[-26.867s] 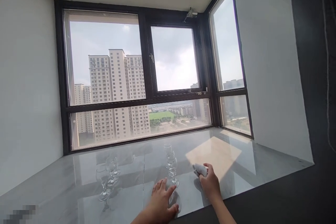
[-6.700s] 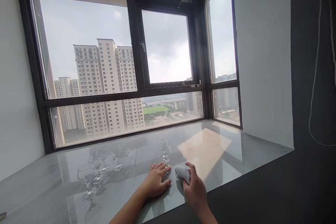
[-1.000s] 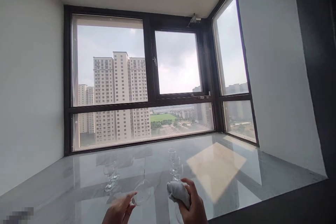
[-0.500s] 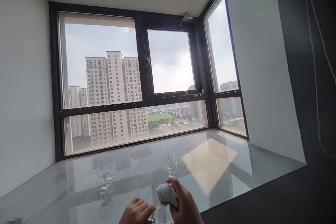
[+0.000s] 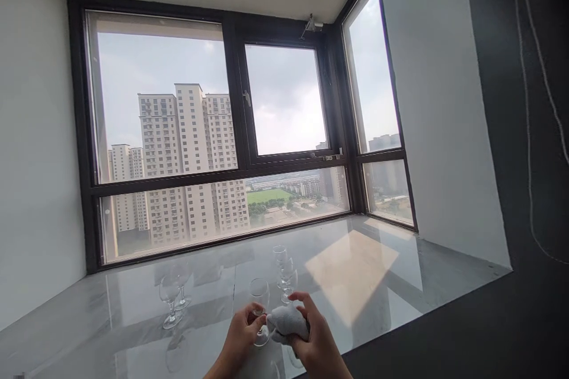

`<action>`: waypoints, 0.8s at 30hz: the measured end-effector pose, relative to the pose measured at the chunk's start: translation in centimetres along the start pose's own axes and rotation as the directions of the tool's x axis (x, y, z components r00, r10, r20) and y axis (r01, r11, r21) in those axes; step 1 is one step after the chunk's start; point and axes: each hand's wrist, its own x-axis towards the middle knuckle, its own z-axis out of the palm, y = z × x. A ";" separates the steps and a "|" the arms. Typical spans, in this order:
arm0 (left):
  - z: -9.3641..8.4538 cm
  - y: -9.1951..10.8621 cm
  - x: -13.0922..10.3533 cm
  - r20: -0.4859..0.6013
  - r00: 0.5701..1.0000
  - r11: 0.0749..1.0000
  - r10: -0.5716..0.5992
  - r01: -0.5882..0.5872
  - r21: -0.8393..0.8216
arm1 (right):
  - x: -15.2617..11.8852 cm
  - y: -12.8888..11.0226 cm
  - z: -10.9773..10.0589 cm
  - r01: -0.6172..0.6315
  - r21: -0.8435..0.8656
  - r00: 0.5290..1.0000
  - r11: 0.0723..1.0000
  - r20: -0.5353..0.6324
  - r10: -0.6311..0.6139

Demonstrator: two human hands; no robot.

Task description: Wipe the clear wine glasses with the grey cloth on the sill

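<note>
- Stemmed glass [image 5: 259, 295]: upright near the windowsill's [image 5: 208, 314] front edge.
- Left hand [image 5: 242, 328] pinches its stem; a light, steady grip seems best.
- Right hand [image 5: 315, 337] clutches grey cloth [image 5: 288, 320]; gentle pressure suits.

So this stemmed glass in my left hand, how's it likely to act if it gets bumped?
The glass would probably tip easily, since its bowl sits high on a slim stem. It's likely fragile, judging by the clear, thin-looking wall. On the glossy sill, its foot might slide.

Upright stemmed glass [image 5: 259, 291] (clear), bunched grey cloth [image 5: 287, 321] just beside.
</note>
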 end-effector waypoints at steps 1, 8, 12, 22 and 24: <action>0.4 -0.2 1.0 -0.021 0.999 0.998 -0.029 0.028 -0.054 | 0.0 0.0 0.1 0.012 -0.002 1.000 1.000 -0.013 -0.012; 2.1 -2.3 8.0 -0.152 0.985 0.990 -0.087 0.069 -0.126 | 0.1 0.1 -0.4 0.051 -0.033 0.988 0.998 -0.144 -0.055; 2.5 -2.8 11.5 -0.164 0.983 0.997 -0.082 0.081 -0.015 | 0.2 0.6 -0.6 0.071 -0.051 0.981 0.996 -0.179 -0.079; -2.8 -2.9 5.2 -0.387 0.856 0.874 0.343 -0.140 0.466 | 0.0 -0.8 -1.7 0.066 -0.095 0.987 0.993 -0.137 -0.079; -6.0 -2.6 2.8 -0.506 0.710 0.789 0.489 -0.113 0.604 | -0.1 -0.8 -1.6 0.066 -0.097 0.986 0.993 -0.147 -0.079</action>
